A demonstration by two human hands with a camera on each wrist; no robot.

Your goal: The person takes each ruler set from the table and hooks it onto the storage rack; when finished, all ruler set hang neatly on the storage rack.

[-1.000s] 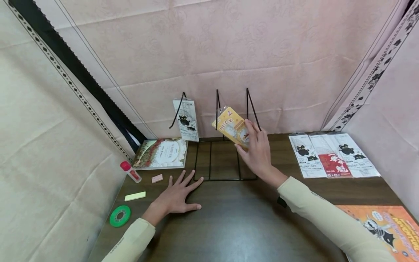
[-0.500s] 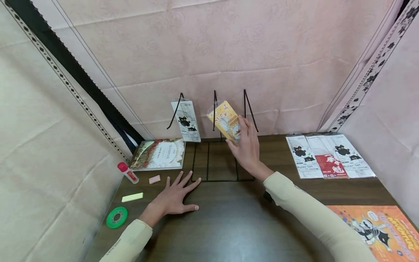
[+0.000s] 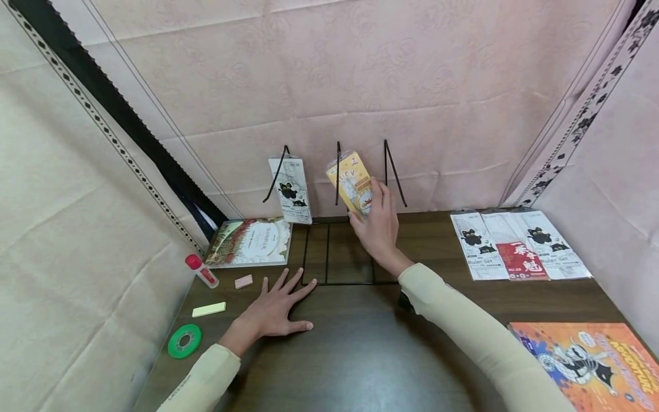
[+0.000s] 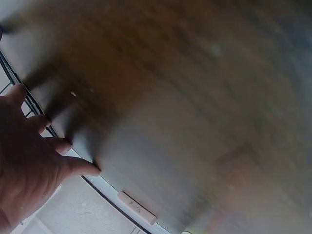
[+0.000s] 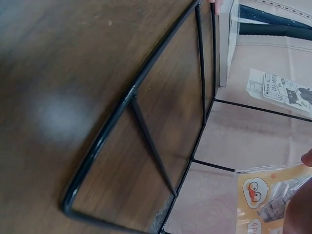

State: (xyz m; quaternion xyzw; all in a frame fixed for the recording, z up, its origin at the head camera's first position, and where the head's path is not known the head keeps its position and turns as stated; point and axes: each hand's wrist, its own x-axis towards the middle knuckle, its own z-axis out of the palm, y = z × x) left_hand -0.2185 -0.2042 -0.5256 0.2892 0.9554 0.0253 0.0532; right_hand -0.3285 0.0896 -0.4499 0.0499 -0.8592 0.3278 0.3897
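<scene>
My right hand (image 3: pixel 378 224) pinches the lower right edge of a yellow packet (image 3: pixel 355 182) printed with a duck. The packet tilts to the left at the middle arm of a black wire display rack (image 3: pixel 350 284); whether its hole is over the arm I cannot tell. In the right wrist view the packet (image 5: pixel 256 195) shows a clear plastic window, partly hidden by my fingers. A white ruler-set packet (image 3: pixel 289 191) hangs on the rack's left arm. My left hand (image 3: pixel 273 312) lies on the table with fingers spread, fingertips by the rack base's front left corner.
A picture-covered booklet (image 3: pixel 252 243), glue stick (image 3: pixel 202 271), pink eraser (image 3: pixel 243 281), pale yellow strip (image 3: pixel 209 309) and green ring (image 3: pixel 184 341) lie at left. Several flat packets (image 3: pixel 520 246) and an orange book (image 3: pixel 592 366) lie at right. Pink cloth (image 3: pixel 360 74) stands behind.
My right hand has moved left with the yellow packet, which now stands steeper and a little higher at the middle arm. The left hand stays in place. The hanging ruler set sways slightly.
</scene>
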